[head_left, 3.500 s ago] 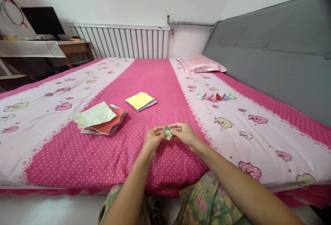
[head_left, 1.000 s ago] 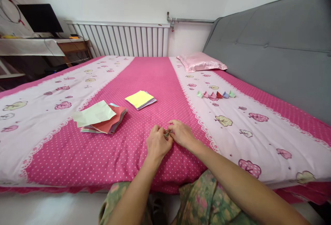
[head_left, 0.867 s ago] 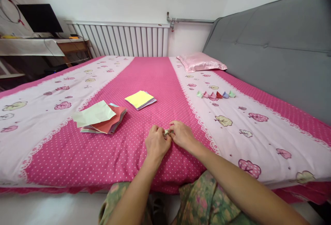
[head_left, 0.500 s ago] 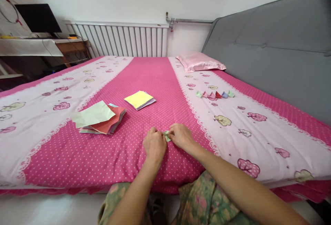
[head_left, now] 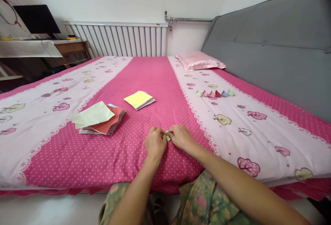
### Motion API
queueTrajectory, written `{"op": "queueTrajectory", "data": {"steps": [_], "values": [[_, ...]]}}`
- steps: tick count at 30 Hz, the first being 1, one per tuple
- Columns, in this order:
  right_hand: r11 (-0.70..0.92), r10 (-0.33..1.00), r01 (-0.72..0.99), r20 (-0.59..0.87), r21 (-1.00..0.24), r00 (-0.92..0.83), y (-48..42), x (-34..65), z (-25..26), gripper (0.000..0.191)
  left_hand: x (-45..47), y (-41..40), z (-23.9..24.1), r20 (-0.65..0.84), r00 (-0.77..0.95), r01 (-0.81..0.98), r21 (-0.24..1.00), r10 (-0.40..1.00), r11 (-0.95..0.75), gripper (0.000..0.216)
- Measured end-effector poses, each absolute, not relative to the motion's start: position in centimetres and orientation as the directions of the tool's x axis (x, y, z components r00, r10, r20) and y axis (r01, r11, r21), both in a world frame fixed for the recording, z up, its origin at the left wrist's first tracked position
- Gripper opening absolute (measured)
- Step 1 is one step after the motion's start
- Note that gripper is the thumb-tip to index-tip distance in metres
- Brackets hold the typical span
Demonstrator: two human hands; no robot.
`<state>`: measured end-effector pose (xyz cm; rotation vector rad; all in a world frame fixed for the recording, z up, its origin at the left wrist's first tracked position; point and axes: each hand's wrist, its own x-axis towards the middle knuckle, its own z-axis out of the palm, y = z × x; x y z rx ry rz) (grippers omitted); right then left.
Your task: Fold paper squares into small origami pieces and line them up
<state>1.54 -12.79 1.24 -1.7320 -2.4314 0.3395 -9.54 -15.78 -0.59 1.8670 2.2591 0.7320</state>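
Between my two hands, low over the pink dotted bedspread (head_left: 121,156), is a small piece of folded light green paper (head_left: 168,136). My left hand (head_left: 156,143) pinches its left side, with the fingers curled in. On the other side, the fingertips of my right hand (head_left: 181,136) close on its upper right part. Fingers cover much of the paper, so its exact folds cannot be made out. Up and to the right, a row of several small folded paper pieces (head_left: 218,94) in green, pink, red and blue lies on the bedspread.
Left of my hands lies a loose stack of coloured paper (head_left: 113,118), a pale green sheet (head_left: 93,114) on top. A neater stack with a yellow top sheet (head_left: 138,99) sits further back. Beyond are a pink pillow (head_left: 200,61), a grey headboard (head_left: 271,45) and a radiator (head_left: 121,40).
My left fingers have shifted slightly on the green paper, and a little less of it shows between my hands. The stacks and the row of folded pieces stay where they were.
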Motion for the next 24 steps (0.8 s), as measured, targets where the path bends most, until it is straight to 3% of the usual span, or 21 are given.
{"op": "queueTrajectory", "data": {"steps": [7, 15, 24], "values": [[0.338, 0.934, 0.901, -0.024, -0.272, -0.358, -12.77, 1.57, 1.07, 0.023, -9.56, -15.58, -1.12, 0.195, -0.248, 0.869, 0.477, 0.949, 0.129, 0.010], [0.327, 0.938, 0.901, -0.021, -0.284, -0.347, -12.64, 1.52, 0.89, 0.023, -9.33, -16.03, -0.68, 0.176, -0.257, 0.884, 0.441, 0.950, 0.158, 0.014], [0.310, 0.943, 0.911, -0.037, -0.271, -0.332, -12.97, 1.31, 1.01, 0.022, -9.11, -15.99, -0.20, 0.074, -0.231, 0.938, 0.282, 0.970, 0.202, 0.025]]}}
